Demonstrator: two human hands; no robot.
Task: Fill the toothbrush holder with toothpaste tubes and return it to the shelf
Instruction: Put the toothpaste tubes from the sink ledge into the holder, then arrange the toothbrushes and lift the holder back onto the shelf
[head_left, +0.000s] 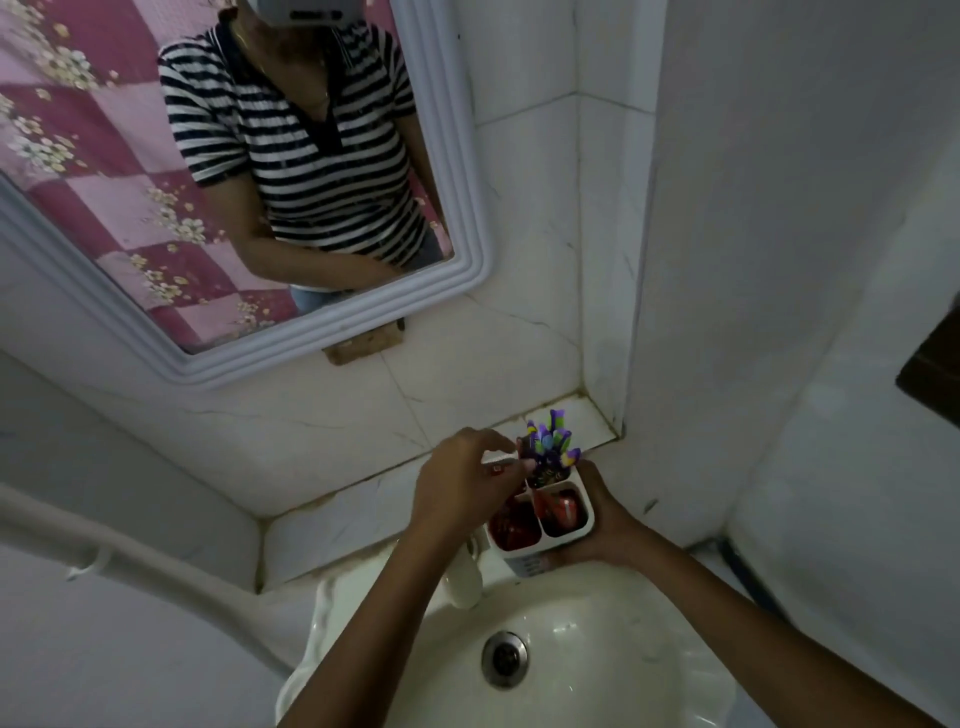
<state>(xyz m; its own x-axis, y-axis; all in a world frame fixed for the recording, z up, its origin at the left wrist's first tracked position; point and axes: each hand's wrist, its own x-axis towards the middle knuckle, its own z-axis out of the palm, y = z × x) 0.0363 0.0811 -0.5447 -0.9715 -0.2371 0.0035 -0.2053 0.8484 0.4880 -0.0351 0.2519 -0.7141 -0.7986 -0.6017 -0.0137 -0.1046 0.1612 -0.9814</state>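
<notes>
Last tube going into the holder

The right hand (602, 525) holds the white plastic toothbrush holder with several compartments (540, 525) above the white ceramic sink (587, 654), its grip closed around the outer wall. The left hand (462, 480) pinches a white and red toothpaste tube (501, 464), just left of the purple toothbrushes (550, 441) standing in the far compartment. I judge the filling step is near its end: red tubes (558, 506) already stand in the near compartments. The pinched tube seems to lie almost flat, its long axis toward the holder; next it must be turned upright and lowered, then the holder goes back on the tiled shelf (571, 415) behind the right grip
</notes>
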